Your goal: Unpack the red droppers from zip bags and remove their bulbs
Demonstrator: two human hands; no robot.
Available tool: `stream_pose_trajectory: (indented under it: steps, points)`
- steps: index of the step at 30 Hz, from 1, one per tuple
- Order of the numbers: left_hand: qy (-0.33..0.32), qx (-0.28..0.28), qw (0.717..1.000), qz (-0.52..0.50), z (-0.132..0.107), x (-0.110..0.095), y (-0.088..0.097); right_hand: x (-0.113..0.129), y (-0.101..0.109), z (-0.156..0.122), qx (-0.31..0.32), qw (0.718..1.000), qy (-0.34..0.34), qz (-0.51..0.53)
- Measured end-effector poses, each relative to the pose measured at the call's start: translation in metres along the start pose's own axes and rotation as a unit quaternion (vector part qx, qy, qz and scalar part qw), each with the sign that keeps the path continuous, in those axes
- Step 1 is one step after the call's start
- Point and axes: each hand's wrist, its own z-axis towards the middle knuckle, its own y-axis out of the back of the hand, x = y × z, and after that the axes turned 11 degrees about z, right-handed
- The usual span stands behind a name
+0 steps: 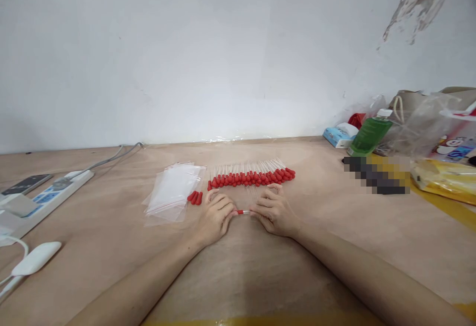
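Observation:
My left hand (218, 215) pinches a red rubber dropper bulb (240, 212), most of it hidden by the fingers. From the right, my right hand (275, 212) is closed on a thin clear dropper tube (247, 212), whose tip meets the bulb's open end; how far it sits inside I cannot tell. Just beyond the hands lies a row of droppers (253, 178) with red bulbs toward me and pale tubes pointing to the wall. Several loose clear tubes (250, 194) rest between that row and my hands. A few loose red bulbs (195, 197) lie beside my left hand.
Clear zip bags (173, 189) are stacked left of the loose bulbs. At far left are a power strip (70, 182), cables and a phone (28, 184). On the right stand a green bottle (372, 132), a tissue pack (336, 137), plastic bags and a yellow package (446, 179).

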Motion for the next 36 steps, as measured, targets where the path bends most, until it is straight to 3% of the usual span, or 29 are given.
stream_pose_trajectory:
  steps: [5,11,18,21,24,29,36]
  points:
    - [-0.019,0.0,1.0,-0.011,0.001,-0.003,0.003,0.001,-0.002,-0.001,-0.017,1.0,0.001,0.017]
    - [0.001,0.002,1.0,-0.013,-0.001,0.002,0.003,-0.003,0.001,-0.005,-0.014,1.0,0.002,0.019]
    - [0.079,-0.055,0.995,-0.014,-0.024,0.03,0.006,-0.035,0.013,-0.02,-0.102,0.987,-0.121,0.028]
    - [0.149,-0.117,0.981,-0.039,-0.024,0.037,0.006,-0.034,0.004,-0.018,-0.102,0.981,-0.151,0.063]
    - [0.229,-0.15,0.962,0.002,-0.022,0.052,0.011,-0.025,-0.003,-0.013,-0.111,0.975,-0.172,0.087]
    - [0.331,-0.107,0.937,0.02,-0.027,0.075,0.024,-0.014,-0.003,0.0,-0.104,0.969,-0.202,0.1]
    - [0.312,-0.028,0.948,0.063,-0.033,0.079,0.025,-0.014,-0.018,0.004,-0.096,0.984,-0.148,-0.026]
